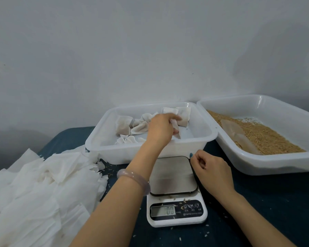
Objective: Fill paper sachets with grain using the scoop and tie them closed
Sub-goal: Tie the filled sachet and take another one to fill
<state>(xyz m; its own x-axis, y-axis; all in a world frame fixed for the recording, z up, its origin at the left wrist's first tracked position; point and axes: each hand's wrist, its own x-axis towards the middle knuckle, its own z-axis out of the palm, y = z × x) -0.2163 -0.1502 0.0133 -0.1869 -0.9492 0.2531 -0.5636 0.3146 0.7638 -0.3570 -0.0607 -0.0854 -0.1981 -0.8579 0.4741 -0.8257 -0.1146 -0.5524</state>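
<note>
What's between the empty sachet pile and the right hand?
In the head view, the digital scale, with the left forearm crossing its left edge.

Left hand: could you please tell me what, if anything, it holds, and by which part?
The left hand grips a paper sachet round its crumpled upper part, over the white tub.

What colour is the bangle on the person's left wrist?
The bangle is a pale, translucent pinkish-lilac, seen best in the head view.

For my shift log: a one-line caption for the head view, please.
Head view: left hand grips a sachet inside the white tub; right hand hovers beside the scale.
</note>
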